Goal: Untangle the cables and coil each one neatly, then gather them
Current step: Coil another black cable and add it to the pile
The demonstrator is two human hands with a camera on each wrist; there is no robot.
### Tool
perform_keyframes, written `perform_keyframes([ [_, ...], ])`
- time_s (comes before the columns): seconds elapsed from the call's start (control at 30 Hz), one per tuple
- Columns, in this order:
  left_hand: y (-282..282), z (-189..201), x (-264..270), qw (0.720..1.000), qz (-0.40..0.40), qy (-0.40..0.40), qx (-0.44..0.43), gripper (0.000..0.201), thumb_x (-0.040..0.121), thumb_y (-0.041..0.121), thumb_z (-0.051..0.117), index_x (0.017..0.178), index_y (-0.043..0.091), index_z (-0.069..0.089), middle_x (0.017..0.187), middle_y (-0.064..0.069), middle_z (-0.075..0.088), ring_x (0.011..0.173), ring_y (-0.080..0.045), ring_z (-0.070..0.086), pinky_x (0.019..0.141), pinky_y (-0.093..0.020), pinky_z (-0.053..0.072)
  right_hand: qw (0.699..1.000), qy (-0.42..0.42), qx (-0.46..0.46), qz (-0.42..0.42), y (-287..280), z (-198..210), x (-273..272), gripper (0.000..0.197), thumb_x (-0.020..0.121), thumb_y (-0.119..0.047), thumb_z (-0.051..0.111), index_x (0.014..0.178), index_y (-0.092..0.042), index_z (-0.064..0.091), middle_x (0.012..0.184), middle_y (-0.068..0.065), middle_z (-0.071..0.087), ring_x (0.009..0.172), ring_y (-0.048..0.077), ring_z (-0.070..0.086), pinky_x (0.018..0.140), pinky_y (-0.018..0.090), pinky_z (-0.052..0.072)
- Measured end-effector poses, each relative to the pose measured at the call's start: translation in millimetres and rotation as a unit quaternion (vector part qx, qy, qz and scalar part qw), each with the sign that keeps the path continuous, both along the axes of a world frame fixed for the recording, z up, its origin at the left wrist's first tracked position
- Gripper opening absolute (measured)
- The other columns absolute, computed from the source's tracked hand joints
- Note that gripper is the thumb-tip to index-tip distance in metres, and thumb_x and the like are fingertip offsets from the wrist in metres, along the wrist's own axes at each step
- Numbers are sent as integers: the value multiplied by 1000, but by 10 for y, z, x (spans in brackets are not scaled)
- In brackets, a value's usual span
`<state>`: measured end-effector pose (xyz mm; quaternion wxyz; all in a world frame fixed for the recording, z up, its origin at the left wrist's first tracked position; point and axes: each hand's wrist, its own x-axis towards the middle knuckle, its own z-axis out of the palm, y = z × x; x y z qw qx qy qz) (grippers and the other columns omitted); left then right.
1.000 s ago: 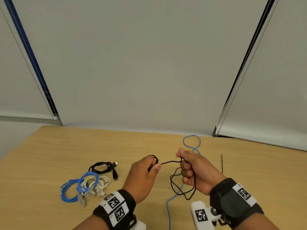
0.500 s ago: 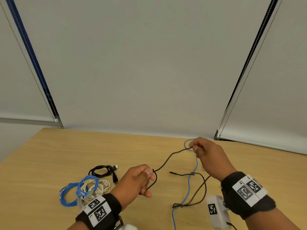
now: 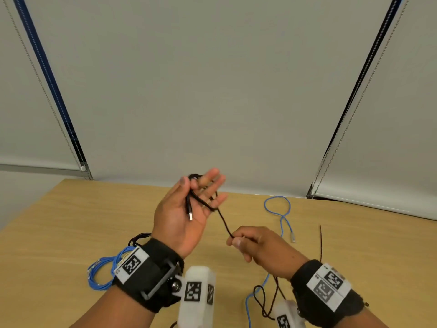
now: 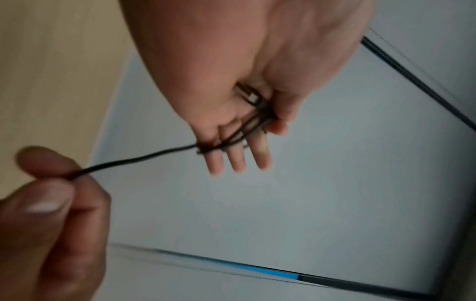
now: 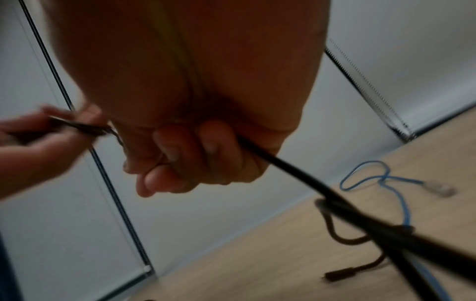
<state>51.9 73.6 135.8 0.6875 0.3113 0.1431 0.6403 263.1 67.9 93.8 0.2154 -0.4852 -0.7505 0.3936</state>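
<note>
My left hand (image 3: 186, 209) is raised above the table with its palm facing me. The black cable (image 3: 223, 221) is looped round its straight fingers, and the thumb clamps the loops; the USB plug (image 3: 190, 213) lies across the palm. From there the cable runs down to my right hand (image 3: 260, 247), which pinches it between thumb and forefinger. The left wrist view shows the loops on the left hand (image 4: 244, 101) and the taut black cable (image 4: 144, 157). In the right wrist view the black cable (image 5: 296, 175) trails from the right hand (image 5: 193, 154) down to the table.
A loose blue cable (image 3: 282, 217) snakes over the wooden table (image 3: 71, 221) on the right, crossing the black cable's slack near my right wrist. Left of my left wrist lie a coiled blue cable (image 3: 101, 273), a coiled white one (image 3: 124, 256) and a coiled black one (image 3: 139, 237).
My left hand has risen and turned palm towards me, with the black cable now wrapped round its fingers. My right hand has come down and nearer, still pinching the cable.
</note>
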Motion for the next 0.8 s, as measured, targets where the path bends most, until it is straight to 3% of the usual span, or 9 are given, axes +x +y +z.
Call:
perform_keyframes([
  [0.1,129,-56,-59,977,171,125,-7,25,109,23,38,91,14,53,127,-12,72,123,-25,66,103,-51,48,999,15,-5,29,-113,35,-117,16,100,-36,56,102,-37,72,67,-13,60,63,0,55,62,10,41],
  [0.17,143,-150,-79,911,246,331,24,24,106,18,42,87,15,55,121,6,75,118,-8,66,102,-38,47,999,21,-6,41,-157,123,-168,13,98,-34,59,99,-31,71,74,-10,64,66,1,58,64,14,45],
  [0.23,103,-286,-23,833,228,500,70,27,105,18,45,83,22,60,111,19,75,108,5,65,93,-25,47,999,25,35,17,-144,234,-175,13,97,-33,60,92,-25,69,80,-1,68,68,5,57,67,23,48],
  [0.3,23,-411,38,800,168,568,97,29,106,20,46,84,26,64,93,21,75,91,6,66,80,-24,47,993,11,113,-23,-74,374,-165,16,96,-32,63,85,-22,67,82,1,68,73,9,58,70,26,46],
  [0.37,-83,-471,117,826,85,551,78,31,108,23,43,85,20,65,78,8,75,81,-8,70,80,-36,50,987,4,151,-49,-23,469,-135,14,96,-29,64,84,-23,67,85,-4,68,83,10,61,75,28,47],
  [0.47,-197,-465,181,920,-27,392,0,37,108,27,40,85,9,64,60,-10,58,63,-28,63,96,-60,50,986,45,137,-79,-12,466,-100,10,95,-26,65,85,-24,64,90,-8,68,91,7,62,82,30,50],
  [0.57,-251,-415,214,960,-59,274,-28,35,107,30,44,88,8,64,59,-6,41,52,-22,46,89,-52,57,987,101,104,-69,-26,403,-136,8,100,-24,58,97,-27,65,96,-14,69,95,2,63,81,23,48],
  [0.67,-258,-374,239,971,-41,232,-34,29,103,30,53,84,10,62,58,-1,40,48,-16,40,73,-42,58,986,133,93,-31,-26,396,-175,20,105,-20,49,98,-20,68,85,-13,68,70,-5,60,63,8,42],
  [0.8,-257,-380,221,973,-6,224,-46,26,91,34,62,79,11,66,55,0,40,45,-12,37,56,-32,53,990,122,71,-16,-42,412,-215,24,107,-20,44,88,-17,58,68,-8,57,53,-1,47,53,9,36],
])
